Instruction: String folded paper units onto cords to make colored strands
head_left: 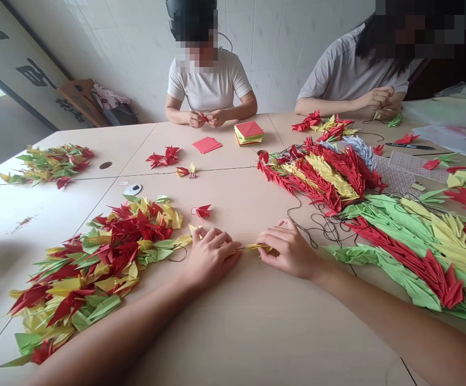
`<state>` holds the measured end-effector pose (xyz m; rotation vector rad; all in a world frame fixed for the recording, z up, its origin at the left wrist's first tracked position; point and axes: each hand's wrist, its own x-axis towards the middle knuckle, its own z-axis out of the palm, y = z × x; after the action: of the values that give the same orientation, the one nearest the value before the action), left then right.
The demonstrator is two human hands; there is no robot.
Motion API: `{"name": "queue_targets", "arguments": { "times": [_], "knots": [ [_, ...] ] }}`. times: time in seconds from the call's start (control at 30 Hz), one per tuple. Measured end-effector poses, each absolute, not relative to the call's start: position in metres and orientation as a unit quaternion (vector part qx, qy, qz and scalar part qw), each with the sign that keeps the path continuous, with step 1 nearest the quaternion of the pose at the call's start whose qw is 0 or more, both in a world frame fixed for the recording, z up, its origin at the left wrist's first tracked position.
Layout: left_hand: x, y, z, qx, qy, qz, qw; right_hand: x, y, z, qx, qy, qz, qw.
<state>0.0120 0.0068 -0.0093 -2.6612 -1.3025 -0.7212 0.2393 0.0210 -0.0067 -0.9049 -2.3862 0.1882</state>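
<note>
My right hand pinches a small yellow folded-paper crane piece just above the table. A dark cord runs from it to my left hand, whose fingers are curled over the cord and hide part of it. More of that cord loops out on the left hand's far side, near a yellow paper crane partly behind the fingers. Left of this hand spreads a large pile of red, yellow and green paper cranes. A single red crane lies just beyond it.
Strung garlands of cranes fill the right side, with loose black cord beside them. Across the table, two people work with their hands. Near them are a stack of square paper and red sheets. Another crane pile lies far left.
</note>
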Motion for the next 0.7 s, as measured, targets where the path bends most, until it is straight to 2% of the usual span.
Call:
{"name": "queue_targets", "arguments": {
  "times": [0.37, 0.7],
  "knots": [
    [0.0116, 0.0040, -0.0067, -0.879, -0.409, -0.241, 0.038, 0.2408, 0.0207, -0.0068, -0.328, -0.908, -0.005, 0.259],
    [0.0120, 0.0044, -0.0080, -0.879, -0.405, -0.251, 0.028, 0.2473, 0.0253, 0.0000, -0.312, -0.904, 0.044, 0.289]
  ]
}}
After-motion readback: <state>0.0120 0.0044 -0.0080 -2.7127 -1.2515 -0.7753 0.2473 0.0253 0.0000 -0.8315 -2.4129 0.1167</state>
